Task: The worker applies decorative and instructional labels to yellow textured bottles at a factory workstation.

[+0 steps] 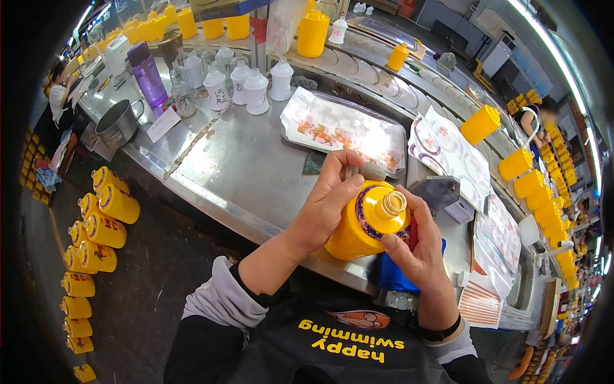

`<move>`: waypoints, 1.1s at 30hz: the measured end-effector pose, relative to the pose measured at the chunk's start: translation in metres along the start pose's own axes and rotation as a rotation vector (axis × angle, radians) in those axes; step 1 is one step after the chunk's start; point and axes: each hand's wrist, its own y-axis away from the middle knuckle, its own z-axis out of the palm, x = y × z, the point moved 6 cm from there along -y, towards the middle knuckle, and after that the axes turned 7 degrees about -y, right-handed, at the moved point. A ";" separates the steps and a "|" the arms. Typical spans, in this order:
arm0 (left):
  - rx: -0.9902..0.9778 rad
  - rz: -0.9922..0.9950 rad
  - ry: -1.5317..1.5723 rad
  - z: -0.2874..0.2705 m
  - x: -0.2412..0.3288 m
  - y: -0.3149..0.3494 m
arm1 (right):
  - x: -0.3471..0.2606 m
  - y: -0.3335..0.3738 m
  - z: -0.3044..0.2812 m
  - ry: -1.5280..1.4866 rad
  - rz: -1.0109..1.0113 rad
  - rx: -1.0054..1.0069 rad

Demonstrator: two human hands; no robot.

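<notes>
A yellow bottle (352,232) with a clear threaded neck stands tilted between my hands at the workbench's near edge. Round its shoulder runs a dark purple patterned band. My right hand (419,253) grips the bottle from the right, the thumb lying on the shoulder by the band. Pinched in the fingers of my left hand (326,205) is a small grey rounded pad (371,171), held at the bottle's far side. What the pad is made of I cannot tell. Beyond it lies a tray (400,137) with a white decal sheet (307,109) printed with orange-brown horses.
Decal sheets with curved purple bands (444,144) lie to the right, beside a dark block (438,192). A blue cloth (396,274) sits under the right hand. White bottles (256,91), a purple flask (147,80) and a metal mug (118,125) stand far left. Yellow bottles (105,228) line the left floor.
</notes>
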 end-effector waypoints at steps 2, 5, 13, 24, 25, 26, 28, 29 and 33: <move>0.003 0.003 -0.045 -0.001 -0.001 0.001 | 0.001 0.000 0.000 0.006 -0.014 0.001; -0.026 0.091 -0.083 0.003 0.004 0.001 | 0.000 0.001 0.000 0.032 -0.021 0.005; -0.010 0.160 -0.173 -0.001 0.001 0.009 | -0.001 0.001 0.000 0.047 -0.017 0.004; 0.085 0.377 -0.435 -0.004 0.004 0.024 | 0.002 0.001 -0.001 0.039 -0.018 0.001; 0.094 0.410 -0.475 -0.004 0.006 0.026 | 0.002 0.000 -0.001 0.046 -0.025 -0.005; 0.092 0.404 -0.475 -0.002 0.006 0.029 | 0.002 0.000 -0.001 0.053 -0.032 -0.011; 0.161 0.501 -0.653 0.003 0.014 0.039 | 0.001 -0.001 -0.003 0.056 -0.034 -0.013; 0.142 0.511 -0.751 0.005 0.012 0.043 | 0.000 -0.002 -0.003 0.060 -0.040 -0.020; 0.169 0.392 -0.511 0.010 0.006 0.045 | -0.003 -0.005 -0.003 0.044 -0.059 -0.063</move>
